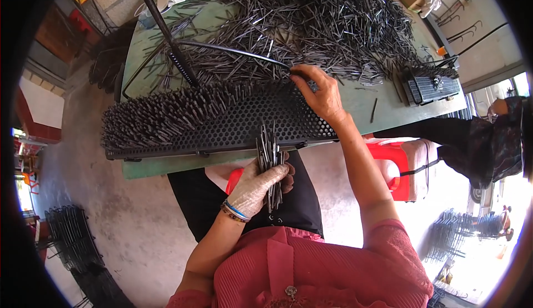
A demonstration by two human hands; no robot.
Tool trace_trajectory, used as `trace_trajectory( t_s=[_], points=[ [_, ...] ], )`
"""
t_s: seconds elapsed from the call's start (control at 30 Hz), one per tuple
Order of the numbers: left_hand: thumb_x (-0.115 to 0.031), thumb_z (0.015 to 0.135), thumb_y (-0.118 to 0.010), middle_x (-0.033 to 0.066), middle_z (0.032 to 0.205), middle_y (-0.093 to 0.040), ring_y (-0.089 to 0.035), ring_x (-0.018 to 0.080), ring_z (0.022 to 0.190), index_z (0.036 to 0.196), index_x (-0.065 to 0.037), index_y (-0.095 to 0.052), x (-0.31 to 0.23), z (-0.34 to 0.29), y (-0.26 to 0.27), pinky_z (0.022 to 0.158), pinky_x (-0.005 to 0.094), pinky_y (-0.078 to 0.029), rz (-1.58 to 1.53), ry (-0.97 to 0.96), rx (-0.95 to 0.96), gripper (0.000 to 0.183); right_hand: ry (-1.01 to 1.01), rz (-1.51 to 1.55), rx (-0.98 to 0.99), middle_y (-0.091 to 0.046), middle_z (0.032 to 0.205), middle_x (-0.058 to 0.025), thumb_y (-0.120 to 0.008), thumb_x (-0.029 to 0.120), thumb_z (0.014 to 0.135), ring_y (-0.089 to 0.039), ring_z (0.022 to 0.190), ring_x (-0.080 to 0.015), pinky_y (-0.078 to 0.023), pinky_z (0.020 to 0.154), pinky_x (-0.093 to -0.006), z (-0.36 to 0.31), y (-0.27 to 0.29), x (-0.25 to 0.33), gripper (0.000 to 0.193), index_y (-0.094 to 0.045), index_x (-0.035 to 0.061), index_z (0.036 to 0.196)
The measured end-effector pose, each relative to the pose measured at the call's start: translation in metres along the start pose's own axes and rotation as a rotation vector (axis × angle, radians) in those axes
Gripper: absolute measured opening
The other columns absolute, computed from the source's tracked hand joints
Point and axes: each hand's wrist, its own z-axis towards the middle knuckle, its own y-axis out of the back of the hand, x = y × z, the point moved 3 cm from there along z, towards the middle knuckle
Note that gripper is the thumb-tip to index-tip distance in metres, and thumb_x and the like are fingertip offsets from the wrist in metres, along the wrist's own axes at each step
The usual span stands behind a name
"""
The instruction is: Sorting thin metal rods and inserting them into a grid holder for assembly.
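Note:
A black perforated rack lies along the near edge of the green table. Its left part is packed with upright thin dark sticks, while bare round holes show over the right part. My left hand, in a pale glove, is closed around a bundle of thin dark sticks in front of the rack. At the rack's far right edge is my bare right hand, its thumb and fingers pinched together by the end of a bent black rod. What lies between those fingertips is hidden.
A large heap of loose dark sticks covers the back of the green table. A slanted black post rises behind the rack. A smaller rack sits at the right, near another person's dark sleeve and a red stool.

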Motion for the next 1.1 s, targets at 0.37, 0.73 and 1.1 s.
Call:
trace_trajectory(
  t_s=[0.37,0.73,1.1],
  points=[
    [-0.01,0.091,-0.062,0.0116,0.094,-0.065,-0.066,0.018,0.077,0.114,0.001,-0.054,0.002,0.001,0.003,0.068,0.0307,-0.057,0.019,0.022,0.017,0.027,0.141,-0.139,-0.068,-0.069,0.088,-0.0123,-0.067,0.005,0.084,-0.064,0.077,-0.0293,-0.052,0.069,-0.0371,-0.004,-0.003,0.003,0.022,-0.068,0.0035,0.106],
    [-0.008,0.09,-0.062,0.0123,0.095,-0.065,-0.065,0.0194,0.078,0.114,0.002,-0.053,0.004,0.003,0.004,0.071,0.0315,-0.057,0.04,0.016,0.033,0.028,0.104,-0.199,0.027,-0.07,0.097,-0.0153,-0.066,0.004,0.085,-0.068,0.086,-0.0284,-0.053,0.075,-0.0343,-0.002,-0.002,0.01,0.022,-0.068,0.0022,0.107],
    [-0.008,0.09,-0.062,0.0124,0.096,-0.065,-0.065,0.0192,0.078,0.109,0.002,-0.054,0.002,0.001,0.003,0.07,0.0315,-0.056,0.02,0.021,0.029,0.023,0.081,-0.206,0.027,-0.071,0.096,-0.0125,-0.065,0.004,0.087,-0.069,0.086,-0.0266,-0.053,0.077,-0.0326,0.009,0.002,0.015,0.021,-0.068,0.0029,0.107]
  ],
)
